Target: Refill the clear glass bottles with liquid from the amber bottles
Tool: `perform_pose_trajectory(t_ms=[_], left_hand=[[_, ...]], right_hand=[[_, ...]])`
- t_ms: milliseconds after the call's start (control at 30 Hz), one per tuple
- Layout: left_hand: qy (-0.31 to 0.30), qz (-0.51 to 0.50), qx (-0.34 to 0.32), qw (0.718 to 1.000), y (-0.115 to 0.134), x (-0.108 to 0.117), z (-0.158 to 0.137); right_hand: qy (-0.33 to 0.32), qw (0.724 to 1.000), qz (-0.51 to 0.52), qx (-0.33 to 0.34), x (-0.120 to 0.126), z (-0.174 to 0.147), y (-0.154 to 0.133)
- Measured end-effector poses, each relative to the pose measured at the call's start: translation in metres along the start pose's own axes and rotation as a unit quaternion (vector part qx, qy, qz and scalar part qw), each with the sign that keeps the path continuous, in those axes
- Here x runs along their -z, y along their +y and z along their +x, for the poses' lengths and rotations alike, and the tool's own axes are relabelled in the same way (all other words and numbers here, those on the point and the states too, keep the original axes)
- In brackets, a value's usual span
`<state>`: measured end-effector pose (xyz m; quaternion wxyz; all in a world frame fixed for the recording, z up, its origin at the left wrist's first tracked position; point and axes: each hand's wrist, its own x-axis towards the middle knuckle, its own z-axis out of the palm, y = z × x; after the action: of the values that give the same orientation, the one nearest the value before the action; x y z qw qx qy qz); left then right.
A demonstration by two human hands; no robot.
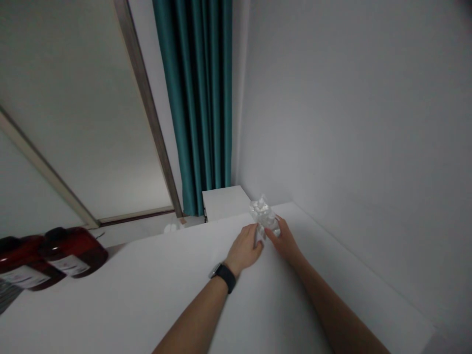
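Observation:
A clear, shiny plastic object (262, 211), crumpled-looking at its far end, lies at the far end of the white tabletop (155, 290). Whether it is a wrapped item or a small clear bottle in a bag, I cannot tell. My right hand (284, 242) curls around its near right side, thumb and fingers closed on it. At its left edge is my left hand (244, 248), fingers bent and thumb tucked in, seemingly pinching the near edge of the plastic. A dark smartwatch (224, 276) is on my left wrist.
Two dark red-brown bottles (73, 253) with black caps and white labels stand at the left edge. Beyond the far edge is a white cabinet (226, 202). A teal curtain (201, 108), sliding frosted doors (81, 108) and a plain wall (350, 108) enclose the table.

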<state>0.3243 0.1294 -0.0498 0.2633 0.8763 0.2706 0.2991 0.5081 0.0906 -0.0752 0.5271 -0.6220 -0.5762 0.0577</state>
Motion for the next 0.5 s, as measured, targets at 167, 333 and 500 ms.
perform_pose_trajectory(t_ms=[167,333,500], left_hand=[[-0.013,0.019,0.0,1.0,0.001,-0.002,0.001],[-0.021,0.032,0.006,0.999,0.003,-0.002,0.002],[-0.03,0.042,0.012,0.999,0.005,-0.001,0.001]], right_hand=[[0.004,1.0,0.01,-0.027,-0.003,0.001,0.006],[-0.005,0.999,0.023,-0.039,-0.004,0.004,0.013],[0.003,0.999,0.02,-0.044,-0.005,0.007,0.016]])
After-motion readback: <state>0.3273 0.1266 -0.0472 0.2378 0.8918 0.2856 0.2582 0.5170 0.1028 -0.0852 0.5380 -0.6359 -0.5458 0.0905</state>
